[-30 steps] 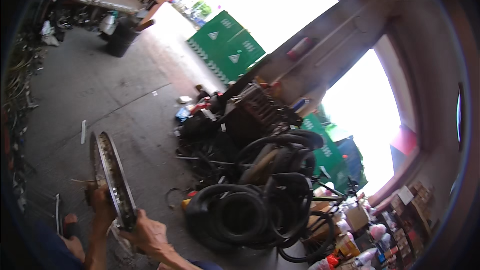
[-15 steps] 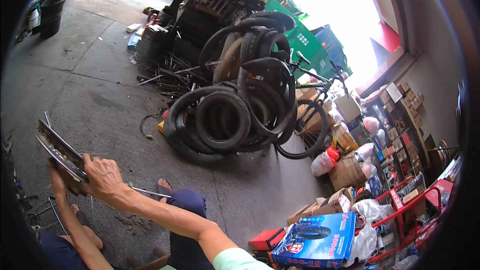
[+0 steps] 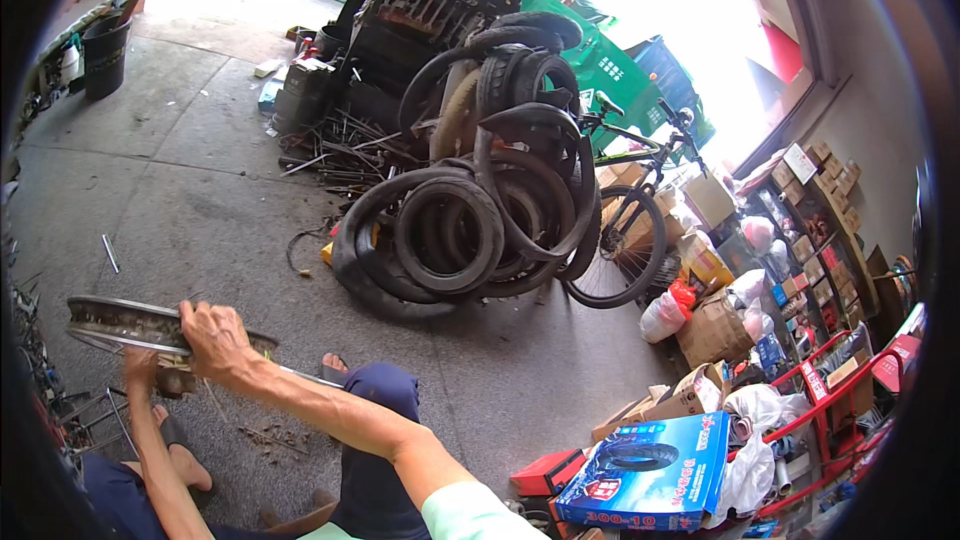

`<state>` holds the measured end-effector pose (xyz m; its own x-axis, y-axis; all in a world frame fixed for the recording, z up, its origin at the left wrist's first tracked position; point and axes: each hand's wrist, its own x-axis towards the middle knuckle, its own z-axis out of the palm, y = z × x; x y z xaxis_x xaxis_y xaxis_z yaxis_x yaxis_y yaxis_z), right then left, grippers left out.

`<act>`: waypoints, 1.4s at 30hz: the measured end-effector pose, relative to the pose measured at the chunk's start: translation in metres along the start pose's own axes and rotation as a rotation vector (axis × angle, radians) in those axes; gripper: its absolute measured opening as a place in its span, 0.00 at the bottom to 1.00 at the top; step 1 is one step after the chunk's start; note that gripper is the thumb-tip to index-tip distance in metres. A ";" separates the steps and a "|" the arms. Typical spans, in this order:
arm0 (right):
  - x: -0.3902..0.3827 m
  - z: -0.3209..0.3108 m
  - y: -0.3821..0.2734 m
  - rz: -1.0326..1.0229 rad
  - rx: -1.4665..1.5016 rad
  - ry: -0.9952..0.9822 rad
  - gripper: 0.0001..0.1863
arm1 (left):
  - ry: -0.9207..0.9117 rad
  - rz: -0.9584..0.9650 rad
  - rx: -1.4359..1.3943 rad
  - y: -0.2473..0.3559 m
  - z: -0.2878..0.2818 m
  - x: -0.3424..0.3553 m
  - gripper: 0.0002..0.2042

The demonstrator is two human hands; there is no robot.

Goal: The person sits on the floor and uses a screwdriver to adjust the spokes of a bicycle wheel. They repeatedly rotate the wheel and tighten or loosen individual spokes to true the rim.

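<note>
A metal wheel rim (image 3: 125, 318) is held up off the floor at the left, tilted, its channel showing brown dirt. My right hand (image 3: 215, 342) is closed over its upper edge, knuckles up. Below, my left hand (image 3: 141, 368) grips the rim's near underside, its fingers partly hidden. Past my right forearm a thin metal rod (image 3: 312, 378) shows; where its other end lies is hidden. Small brown scraps (image 3: 275, 439) are scattered on the floor between my feet.
Beyond stands a heap of black tires (image 3: 449, 237) with metal rods (image 3: 355, 145) behind it and a bicycle (image 3: 630, 240) beside it. A blue tire box (image 3: 643, 475) sits near right. A short metal bar (image 3: 110, 253) lies on the floor; a black bucket (image 3: 104, 58) stands far left.
The rim has turned from a steep slant to nearly level, with both hands still gripping it. My right hand has moved slightly right. The whole view has shifted a little.
</note>
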<state>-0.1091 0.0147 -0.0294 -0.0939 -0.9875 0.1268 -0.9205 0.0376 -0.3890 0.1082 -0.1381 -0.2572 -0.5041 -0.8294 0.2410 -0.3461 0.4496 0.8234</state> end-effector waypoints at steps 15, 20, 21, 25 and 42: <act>0.034 -0.058 0.111 -0.133 -0.139 0.129 0.04 | 0.230 -0.144 0.352 0.270 -0.125 0.041 0.12; 0.028 -0.056 0.116 -0.179 -0.179 0.091 0.19 | 0.298 -0.202 0.653 0.181 -0.127 0.037 0.37; 0.027 -0.055 0.117 -0.112 -0.195 0.043 0.22 | 0.145 -0.233 0.520 0.175 -0.130 0.036 0.33; 0.016 -0.058 0.123 0.085 -0.316 0.063 0.25 | 0.031 -0.176 0.426 0.171 -0.121 0.042 0.22; 0.015 -0.049 0.167 0.084 -0.242 -0.078 0.17 | 0.142 0.245 0.702 0.241 -0.096 0.074 0.23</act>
<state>-0.2827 0.0140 -0.0478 -0.1532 -0.9878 0.0293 -0.9755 0.1464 -0.1645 0.0636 -0.1226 0.0082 -0.5406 -0.6923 0.4780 -0.6843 0.6924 0.2287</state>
